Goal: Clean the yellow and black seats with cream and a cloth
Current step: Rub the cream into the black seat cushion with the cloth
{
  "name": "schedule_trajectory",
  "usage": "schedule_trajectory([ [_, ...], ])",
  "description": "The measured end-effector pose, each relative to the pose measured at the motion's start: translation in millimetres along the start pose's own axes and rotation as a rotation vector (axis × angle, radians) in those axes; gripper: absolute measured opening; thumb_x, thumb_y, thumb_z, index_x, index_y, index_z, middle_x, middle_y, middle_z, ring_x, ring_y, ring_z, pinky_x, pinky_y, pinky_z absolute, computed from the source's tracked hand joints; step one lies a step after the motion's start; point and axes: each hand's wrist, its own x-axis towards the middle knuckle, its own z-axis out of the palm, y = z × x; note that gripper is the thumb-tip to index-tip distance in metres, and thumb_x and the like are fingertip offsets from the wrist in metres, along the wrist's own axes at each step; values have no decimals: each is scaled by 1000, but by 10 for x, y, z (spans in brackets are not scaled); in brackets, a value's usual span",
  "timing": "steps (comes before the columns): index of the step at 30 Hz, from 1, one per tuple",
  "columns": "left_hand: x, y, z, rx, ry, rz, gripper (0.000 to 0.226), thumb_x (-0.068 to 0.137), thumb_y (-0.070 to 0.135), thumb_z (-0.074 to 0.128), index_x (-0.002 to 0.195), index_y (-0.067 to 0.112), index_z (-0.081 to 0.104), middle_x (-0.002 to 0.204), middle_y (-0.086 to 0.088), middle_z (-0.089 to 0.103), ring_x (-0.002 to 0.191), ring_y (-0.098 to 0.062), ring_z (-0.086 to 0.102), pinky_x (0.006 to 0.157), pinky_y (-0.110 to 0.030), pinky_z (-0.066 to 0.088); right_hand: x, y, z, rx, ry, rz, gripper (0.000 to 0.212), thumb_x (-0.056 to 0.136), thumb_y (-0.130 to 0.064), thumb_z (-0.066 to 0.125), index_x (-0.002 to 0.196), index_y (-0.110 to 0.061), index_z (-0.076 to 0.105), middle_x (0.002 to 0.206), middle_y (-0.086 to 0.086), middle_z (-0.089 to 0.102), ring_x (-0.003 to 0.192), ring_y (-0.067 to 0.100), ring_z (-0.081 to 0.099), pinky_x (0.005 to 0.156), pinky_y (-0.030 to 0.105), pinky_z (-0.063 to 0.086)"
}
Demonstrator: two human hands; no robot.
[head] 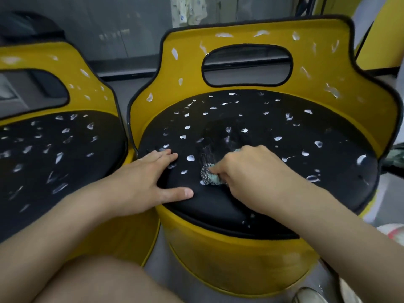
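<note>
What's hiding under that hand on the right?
A bunched cloth, checked and pale green, pokes out from under the right hand, on the black cushion. The hand covers the rest of the cloth and the cushion beneath it.

Bare arms (65, 217) and knee (98, 281), perhaps a shoe (306, 295).

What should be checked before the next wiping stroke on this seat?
1. Cloth gripped by right hand: ok.
2. Left hand flat on black cushion: ok.
3. Cream dabs beside the cloth to spread: ok.
4. Cushion fully wiped: not ok, many dabs unspread.
5. Yellow backrest wiped: not ok, dabs unspread.
6. Left seat wiped: not ok.
</note>
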Motion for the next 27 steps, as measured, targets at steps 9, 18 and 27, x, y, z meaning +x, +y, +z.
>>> schedule_trajectory([
  [9, -28, -39, 48, 21, 54, 67, 118, 58, 95, 32, 158, 37, 8, 164, 20, 1, 151, -4, -3, 123, -29, 9, 52, -116, 64, -92, 66, 86, 33, 94, -25, 46, 121, -40, 57, 102, -4, 68, 88, 31, 61, 68, 36, 48],
  [18, 27, -130, 144, 34, 104, 78, 118, 54, 104, 17, 156, 46, 0, 158, 33, -10, 146, 6, -15, 121, -23, 4, 114, -38, -33, -79, 68, 75, 31, 99, -41, 39, 128, -47, 44, 101, -7, 68, 89, 29, 61, 69, 35, 48],
  [27, 37, -98, 212, 3, 145, 60, 110, 41, 108, 8, 141, 66, 1, 142, 53, -16, 130, 24, -29, 109, -11, 3, -131, -26, -148, -72, -50, 50, 28, 97, -32, 43, 124, -38, 42, 122, -12, 61, 101, 22, 61, 73, 32, 47],
])
